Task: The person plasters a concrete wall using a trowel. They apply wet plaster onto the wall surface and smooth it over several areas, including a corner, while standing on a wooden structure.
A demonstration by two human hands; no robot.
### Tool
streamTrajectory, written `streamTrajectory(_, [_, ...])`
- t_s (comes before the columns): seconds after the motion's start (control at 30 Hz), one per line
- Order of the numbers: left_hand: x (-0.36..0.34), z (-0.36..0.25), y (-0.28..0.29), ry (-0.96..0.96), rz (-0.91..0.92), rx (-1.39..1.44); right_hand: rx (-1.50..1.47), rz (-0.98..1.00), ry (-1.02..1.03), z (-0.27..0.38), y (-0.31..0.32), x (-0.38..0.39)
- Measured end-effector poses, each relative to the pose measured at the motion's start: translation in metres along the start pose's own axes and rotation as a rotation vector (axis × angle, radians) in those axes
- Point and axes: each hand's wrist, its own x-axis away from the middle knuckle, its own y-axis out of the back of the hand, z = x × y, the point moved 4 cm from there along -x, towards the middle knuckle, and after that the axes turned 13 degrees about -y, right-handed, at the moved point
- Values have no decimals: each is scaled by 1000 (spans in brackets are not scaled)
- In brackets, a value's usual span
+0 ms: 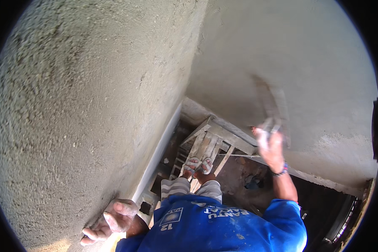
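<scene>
My right hand (271, 147), dusted with plaster, grips a plastering trowel (270, 103) against the smooth grey wall (319, 54) on the right. The trowel's long blade is smeared by motion, and my fingers hide most of its handle. At the lower left, my left hand (113, 220) is open with its fingers spread, some curled, and nothing in it. It is beside the rough, grainy wall (71, 117) on the left; I cannot tell whether it touches that wall.
I stand in sandals on a narrow wooden plank platform (206, 143) raised above the dim floor. The two walls meet in a corner ahead. Floor debris (252, 182) lies to the right of the platform. A dark opening (323, 210) is at the lower right.
</scene>
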Motion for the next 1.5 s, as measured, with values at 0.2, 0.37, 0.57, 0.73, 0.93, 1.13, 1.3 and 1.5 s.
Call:
streamTrajectory(0.2, [3,0,1,-25,21,-39,469,602,-239,-165,-248,38])
streamTrajectory(0.37, [6,-3,-4,-31,33,-34,454,593,-325,-222,-355,34])
streamTrajectory(0.57, [8,-4,-3,-21,31,-21,452,563,-396,-228,-375,-9])
streamTrajectory(0.73, [5,-2,3,-19,22,-34,400,435,-312,-176,-323,-18])
streamTrajectory(0.93, [0,2,5,-8,15,-57,380,331,-294,-133,-263,-27])
streamTrajectory(1.13, [1,-7,-3,5,22,-63,318,173,-285,-60,-159,-46])
streamTrajectory(1.3, [5,-7,-3,25,49,-55,209,69,-195,-7,-54,-54])
streamTrajectory(1.5, [2,-9,-5,26,41,-33,-89,-192,-283,33,59,-35])
